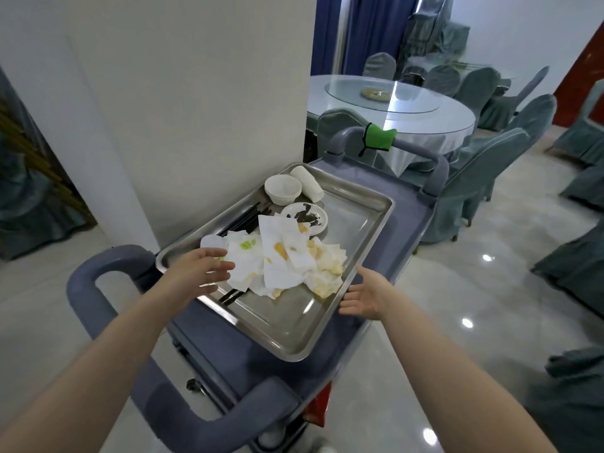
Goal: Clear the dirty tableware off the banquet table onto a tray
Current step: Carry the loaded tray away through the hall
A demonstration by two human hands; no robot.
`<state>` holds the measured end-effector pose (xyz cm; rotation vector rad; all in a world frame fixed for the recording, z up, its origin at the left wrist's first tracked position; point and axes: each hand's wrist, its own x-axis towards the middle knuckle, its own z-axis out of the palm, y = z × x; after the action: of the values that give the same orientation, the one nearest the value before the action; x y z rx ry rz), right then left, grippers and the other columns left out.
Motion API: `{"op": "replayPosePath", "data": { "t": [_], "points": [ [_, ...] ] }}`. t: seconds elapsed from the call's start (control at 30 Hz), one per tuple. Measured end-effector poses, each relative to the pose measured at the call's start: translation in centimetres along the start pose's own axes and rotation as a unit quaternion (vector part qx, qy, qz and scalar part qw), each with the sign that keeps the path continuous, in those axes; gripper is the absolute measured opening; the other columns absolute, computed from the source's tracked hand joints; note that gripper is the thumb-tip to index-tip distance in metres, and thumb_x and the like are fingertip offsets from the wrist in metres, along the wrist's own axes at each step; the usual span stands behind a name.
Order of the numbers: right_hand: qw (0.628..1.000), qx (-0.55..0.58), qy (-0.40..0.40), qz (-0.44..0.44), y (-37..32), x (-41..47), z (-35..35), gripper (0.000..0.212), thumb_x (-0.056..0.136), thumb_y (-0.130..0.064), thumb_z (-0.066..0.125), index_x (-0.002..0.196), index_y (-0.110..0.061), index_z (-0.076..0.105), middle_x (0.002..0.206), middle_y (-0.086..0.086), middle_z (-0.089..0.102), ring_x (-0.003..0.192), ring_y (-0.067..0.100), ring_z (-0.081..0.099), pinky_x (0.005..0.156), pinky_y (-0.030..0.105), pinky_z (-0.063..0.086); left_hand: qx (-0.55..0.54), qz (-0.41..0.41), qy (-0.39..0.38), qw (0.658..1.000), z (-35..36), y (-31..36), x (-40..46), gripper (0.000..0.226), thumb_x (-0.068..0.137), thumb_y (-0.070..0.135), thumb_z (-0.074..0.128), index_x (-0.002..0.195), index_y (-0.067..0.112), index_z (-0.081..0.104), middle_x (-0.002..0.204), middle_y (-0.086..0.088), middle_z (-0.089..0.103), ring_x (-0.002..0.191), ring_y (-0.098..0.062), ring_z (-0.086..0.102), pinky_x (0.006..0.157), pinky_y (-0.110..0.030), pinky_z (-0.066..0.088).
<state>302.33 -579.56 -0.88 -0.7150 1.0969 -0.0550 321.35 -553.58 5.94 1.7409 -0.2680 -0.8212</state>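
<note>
A white square pillar [202,103] rises at the centre-left, with blue curtains [362,31] hanging behind it. To its right stands a round banquet surface [425,125] under a white cloth, carrying a glass turntable [385,93]. Chairs in grey-green covers [483,178] ring it, and more stand along the right edge. The glossy pale tiled floor [457,289] mirrors bright ceiling lights. A red panel [585,67] shows at the far right.

Banquet hall, round table [425,125], covered chairs [490,178]
</note>
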Motion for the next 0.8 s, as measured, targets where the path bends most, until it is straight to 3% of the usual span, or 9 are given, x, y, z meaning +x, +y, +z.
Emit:
{"op": "replayPosePath", "data": {
  "t": [0.1, 0.17, 0.23, 0.3, 0.37, 0.43, 0.5, 0.67, 0.8],
  "points": [
    [0.999, -0.043, -0.024, 0.013, -1.0, 0.4, -1.3, 0.073, 0.098, -0.046, 0.042, 0.142, 0.009, 0.027, 0.145, 0.029, 0.037, 0.132, 0.044, 0.040, 0.100, 0.051, 0.041, 0.012, 0.001, 0.005, 1.000, 1.7, 0.3, 1.0, 0.022, 0.096, 0.010, 0.044, 0.111, 0.019, 0.059, 0.101, -0.003, 0.072, 0.097, -0.021, 0.067, 0.087, -0.036, 0.049],
    [0.985, -0.174, 0.000, -0.012, -2.2, 0.5, -1.6, 0.060, 0.097, -0.041, 0.047, 0.132, 0.008, 0.044, 0.129, 0.027, 0.055, 0.114, 0.040, 0.057, 0.084, 0.045, 0.049, 0.022, 0.003, 0.009, 1.000, 3.2, 0.6, 1.6, 0.023, 0.096, 0.009, 0.044, 0.111, 0.019, 0.059, 0.100, -0.003, 0.073, 0.097, -0.020, 0.067, 0.088, -0.037, 0.049],
    [0.928, -0.350, 0.064, -0.110, -3.7, 1.1, -1.8, 0.038, 0.092, -0.034, 0.056, 0.104, 0.001, 0.061, 0.091, 0.016, 0.066, 0.077, 0.027, 0.063, 0.063, 0.032, 0.049, 0.032, 0.002, 0.016, 0.999, 5.1, 0.8, 2.4, 0.022, 0.095, 0.010, 0.045, 0.109, 0.020, 0.059, 0.098, -0.001, 0.074, 0.096, -0.020, 0.068, 0.091, -0.038, 0.050],
    [0.834, -0.482, 0.120, -0.242, -5.7, 2.2, -2.6, 0.021, 0.087, -0.022, 0.052, 0.072, -0.007, 0.057, 0.068, 0.010, 0.055, 0.060, 0.021, 0.050, 0.055, 0.027, 0.039, 0.032, -0.003, 0.027, 0.999, 7.2, 0.8, 3.4, 0.022, 0.094, 0.010, 0.046, 0.106, 0.021, 0.060, 0.096, 0.001, 0.075, 0.095, -0.019, 0.069, 0.091, -0.038, 0.048],
    [0.761, -0.546, 0.119, -0.330, -7.9, 3.8, -3.9, 0.023, 0.088, -0.018, 0.047, 0.070, -0.012, 0.059, 0.070, 0.009, 0.058, 0.066, 0.022, 0.054, 0.061, 0.029, 0.042, 0.021, -0.013, 0.048, 0.999, 9.5, 0.5, 4.4, 0.022, 0.093, 0.009, 0.046, 0.105, 0.021, 0.061, 0.095, 0.001, 0.075, 0.094, -0.019, 0.069, 0.089, -0.037, 0.048],
    [0.711, -0.587, 0.094, -0.375, -10.1, 5.9, -5.5, 0.027, 0.094, -0.022, 0.045, 0.106, -0.014, 0.068, 0.101, 0.006, 0.069, 0.095, 0.025, 0.063, 0.080, 0.030, 0.049, 0.003, -0.026, 0.082, 0.996, 12.0, -0.2, 5.3, 0.023, 0.093, 0.009, 0.045, 0.105, 0.021, 0.061, 0.096, 0.000, 0.075, 0.094, -0.020, 0.069, 0.090, -0.038, 0.048],
    [0.644, -0.643, 0.038, -0.412, -12.0, 8.3, -7.0, 0.034, 0.097, -0.026, 0.045, 0.126, -0.017, 0.060, 0.123, 0.003, 0.064, 0.115, 0.024, 0.057, 0.094, 0.031, 0.045, -0.010, -0.039, 0.125, 0.991, 14.8, -1.2, 5.9, 0.023, 0.093, 0.009, 0.046, 0.106, 0.020, 0.062, 0.095, 0.000, 0.075, 0.092, -0.019, 0.070, 0.087, -0.036, 0.050],
    [0.436, -0.761, -0.089, -0.472, -14.6, 12.7, -9.6, 0.032, 0.098, -0.039, 0.042, 0.121, -0.023, 0.059, 0.130, -0.003, 0.057, 0.136, 0.022, 0.036, 0.111, 0.043, 0.024, 0.069, -0.028, 0.201, 0.977, 21.5, -4.5, 4.5, 0.021, 0.091, 0.008, 0.051, 0.097, 0.024, 0.063, 0.094, 0.005, 0.071, 0.091, -0.013, 0.066, 0.069, -0.021, 0.045],
    [0.399, -0.773, -0.104, -0.482, -15.0, 13.5, -10.1, 0.034, 0.097, -0.049, 0.036, 0.112, -0.029, 0.059, 0.120, -0.007, 0.057, 0.123, 0.019, 0.044, 0.113, 0.053, 0.015, 0.233, -0.066, 0.234, 0.942, 24.7, -7.6, 1.4, 0.020, 0.096, 0.027, 0.049, 0.112, 0.031, 0.060, 0.108, 0.013, 0.062, 0.099, -0.008, 0.059, 0.076, -0.023, 0.043]
  ]
}}
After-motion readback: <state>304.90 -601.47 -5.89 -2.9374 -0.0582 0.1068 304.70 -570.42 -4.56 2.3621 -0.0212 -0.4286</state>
